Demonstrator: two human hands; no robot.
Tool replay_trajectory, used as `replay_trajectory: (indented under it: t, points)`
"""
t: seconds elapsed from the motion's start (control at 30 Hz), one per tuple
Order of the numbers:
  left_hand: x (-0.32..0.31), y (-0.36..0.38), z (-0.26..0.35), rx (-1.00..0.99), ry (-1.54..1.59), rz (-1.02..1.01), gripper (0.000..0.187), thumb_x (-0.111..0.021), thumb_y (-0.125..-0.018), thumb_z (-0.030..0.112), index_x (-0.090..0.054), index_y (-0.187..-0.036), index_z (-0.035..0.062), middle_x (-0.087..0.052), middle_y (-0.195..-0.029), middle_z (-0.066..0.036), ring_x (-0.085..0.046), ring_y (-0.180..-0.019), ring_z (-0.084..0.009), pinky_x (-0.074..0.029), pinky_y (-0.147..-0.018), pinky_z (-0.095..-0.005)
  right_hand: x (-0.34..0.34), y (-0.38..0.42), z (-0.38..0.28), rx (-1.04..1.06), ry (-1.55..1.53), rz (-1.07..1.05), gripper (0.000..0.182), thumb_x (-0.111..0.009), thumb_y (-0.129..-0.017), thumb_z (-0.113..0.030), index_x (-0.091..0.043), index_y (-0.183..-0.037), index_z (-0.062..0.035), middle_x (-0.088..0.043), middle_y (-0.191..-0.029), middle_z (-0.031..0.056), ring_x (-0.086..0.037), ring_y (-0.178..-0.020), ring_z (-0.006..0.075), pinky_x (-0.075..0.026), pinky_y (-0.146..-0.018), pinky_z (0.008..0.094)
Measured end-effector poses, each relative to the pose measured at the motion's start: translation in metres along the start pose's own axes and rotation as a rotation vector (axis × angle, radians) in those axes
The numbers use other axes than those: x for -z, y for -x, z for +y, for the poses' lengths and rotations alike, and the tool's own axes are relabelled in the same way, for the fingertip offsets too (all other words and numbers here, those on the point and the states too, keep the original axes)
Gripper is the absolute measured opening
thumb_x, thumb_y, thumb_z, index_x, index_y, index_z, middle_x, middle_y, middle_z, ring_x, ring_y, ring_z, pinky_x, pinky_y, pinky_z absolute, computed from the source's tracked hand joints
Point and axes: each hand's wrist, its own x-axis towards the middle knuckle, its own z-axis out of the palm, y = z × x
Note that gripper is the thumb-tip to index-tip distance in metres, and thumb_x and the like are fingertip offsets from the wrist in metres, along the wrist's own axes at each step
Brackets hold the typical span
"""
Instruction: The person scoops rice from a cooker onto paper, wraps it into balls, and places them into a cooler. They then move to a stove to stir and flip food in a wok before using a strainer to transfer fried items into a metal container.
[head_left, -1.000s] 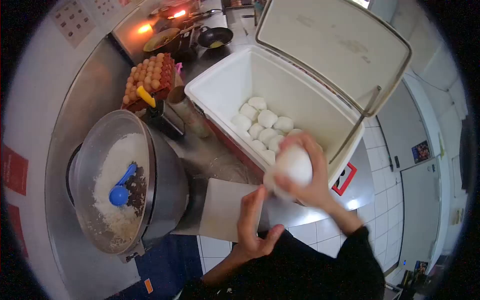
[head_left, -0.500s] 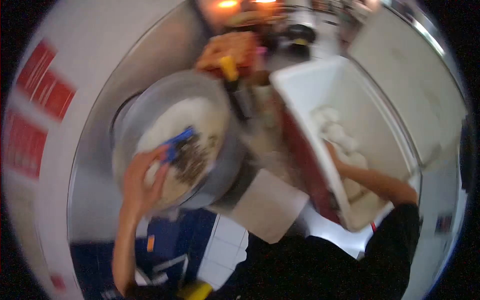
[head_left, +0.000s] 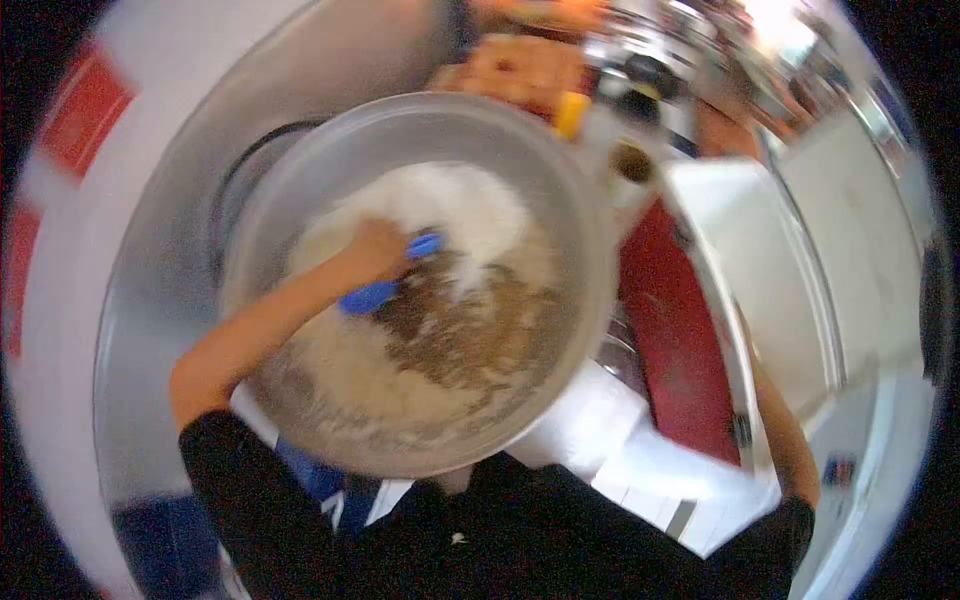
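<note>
Much of the view is smeared by motion, so fine edges are hard to make out. The left hand [head_left: 380, 248] is the blurred centre of things: its fingers cannot be told one from another, but it is clenched around the middle of a blue scoop [head_left: 368, 298], which shows on either side of it. That scoop is inside the wide round pot [head_left: 500, 130], left of the middle, by the left edge of a brown patch [head_left: 440, 340] in the pale, grainy contents (what they are, I cannot tell). Its long axis slants from lower left to upper right: the broad bowl end sits nearer the wearer, and the narrow handle end pokes out past the hand, up and to the right. Which way the bowl's mouth faces cannot be seen.

The right forearm [head_left: 780, 420] drops into the red-sided cooler box [head_left: 675, 330], and the near wall hides the right hand and the cooler's floor; whether that hand grips anything, I cannot say. The raised lid [head_left: 860, 200] leans back at the right. Beyond the pot, the egg tray [head_left: 520, 75] is a soft orange blur, its near edge partly covered by the pot's rim.
</note>
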Motion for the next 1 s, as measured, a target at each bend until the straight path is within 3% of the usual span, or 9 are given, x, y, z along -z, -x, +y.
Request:
replay_trajectory:
  t: [0.07, 0.13, 0.17, 0.2, 0.23, 0.3, 0.57, 0.7, 1.0]
  points:
    - [-0.054, -0.019, -0.009, -0.267, -0.109, 0.168, 0.014, -0.061, -0.075, 0.017, -0.068, -0.08, 0.0062, -0.064, -0.075, -0.015, -0.063, -0.078, -0.0314, -0.046, -0.063, -0.0464, 0.031, -0.017, -0.047, -0.356, -0.135, -0.06, 0.027, -0.049, -0.088, -0.013, -0.059, -0.111, -0.004, -0.062, -0.114, 0.0151, -0.055, -0.11, 0.0365, -0.044, -0.096, 0.04]
    - [-0.019, -0.027, 0.009, -0.115, -0.057, -0.01, 0.021, -0.061, -0.075, 0.012, -0.066, -0.092, 0.0004, -0.066, -0.088, -0.021, -0.064, -0.082, -0.0361, -0.049, -0.073, -0.0472, -0.024, 0.008, 0.086, -0.055, 0.3, 0.042, 0.024, -0.05, -0.087, -0.013, -0.064, -0.102, -0.002, -0.064, -0.107, 0.019, -0.055, -0.11, 0.0348, -0.043, -0.097, 0.0412]
    - [0.062, 0.004, 0.049, -0.076, -0.105, 0.06, 0.029, -0.068, -0.073, 0.017, -0.063, -0.097, 0.0026, -0.063, -0.095, -0.017, -0.06, -0.094, -0.0307, -0.046, -0.075, -0.0442, -0.004, -0.011, 0.065, -0.444, 0.212, -0.211, 0.025, -0.045, -0.087, -0.011, -0.062, -0.104, -0.0034, -0.06, -0.117, 0.0181, -0.054, -0.11, 0.0353, -0.041, -0.099, 0.042]
    - [0.048, 0.007, 0.033, -0.198, -0.005, 0.224, 0.035, -0.068, -0.073, 0.017, -0.06, -0.103, 0.0008, -0.062, -0.1, -0.017, -0.06, -0.093, -0.0329, -0.047, -0.074, -0.0439, -0.01, -0.007, 0.1, 0.054, 0.758, -0.651, 0.029, -0.046, -0.086, -0.012, -0.062, -0.109, -0.0025, -0.059, -0.121, 0.0176, -0.052, -0.114, 0.0346, -0.041, -0.101, 0.0418]
    - [0.065, 0.013, 0.042, -0.104, 0.101, 0.316, 0.034, -0.069, -0.073, 0.017, -0.06, -0.103, 0.0021, -0.062, -0.1, -0.016, -0.059, -0.092, -0.034, -0.047, -0.074, -0.0447, -0.003, -0.01, 0.077, -0.432, 0.299, -0.327, 0.035, -0.05, -0.083, -0.015, -0.061, -0.113, -0.0019, -0.056, -0.125, 0.0175, -0.051, -0.118, 0.0335, -0.04, -0.102, 0.0419]
    - [0.116, 0.039, 0.059, -0.178, 0.31, 0.299, 0.039, -0.065, -0.072, 0.004, -0.061, -0.11, 0.007, -0.062, -0.089, -0.017, -0.06, -0.079, -0.0343, -0.047, -0.065, -0.0411, -0.069, 0.005, 0.172, -0.336, 0.092, -0.302, 0.039, -0.051, -0.082, -0.018, -0.06, -0.118, -0.0041, -0.053, -0.13, 0.0177, -0.05, -0.12, 0.0336, -0.04, -0.102, 0.0421]
    - [0.088, 0.106, 0.063, 0.293, 0.861, -0.559, 0.03, -0.058, -0.089, 0.011, -0.059, -0.117, 0.0027, -0.064, -0.094, -0.009, -0.062, -0.073, -0.0208, -0.052, -0.062, -0.0347, -0.001, -0.071, 0.059, -0.365, 0.378, -1.116, 0.059, -0.079, -0.061, -0.034, -0.065, -0.108, -0.0005, -0.056, -0.124, 0.0191, -0.057, -0.112, 0.029, -0.049, -0.09, 0.0413]
    - [0.114, 0.084, 0.113, 0.239, 0.663, -0.598, 0.029, -0.052, -0.085, 0.0, -0.064, -0.112, 0.0032, -0.068, -0.098, -0.019, -0.065, -0.088, -0.0302, -0.05, -0.069, -0.0394, -0.021, -0.05, 0.082, -0.194, 0.421, -0.758, 0.064, -0.081, -0.058, -0.038, -0.065, -0.109, -0.0006, -0.057, -0.122, 0.0197, -0.06, -0.106, 0.03, -0.05, -0.087, 0.0422]
    - [0.312, -0.018, 0.282, -0.062, 0.525, 0.457, 0.021, -0.057, -0.084, -0.002, -0.065, -0.104, 0.0011, -0.065, -0.086, -0.014, -0.064, -0.081, -0.0223, -0.048, -0.074, -0.0333, 0.006, -0.078, 0.085, -0.234, 0.064, -1.308, 0.083, -0.081, -0.06, -0.048, -0.056, -0.124, -0.0021, -0.056, -0.126, 0.0204, -0.061, -0.106, 0.0325, -0.053, -0.085, 0.0418]
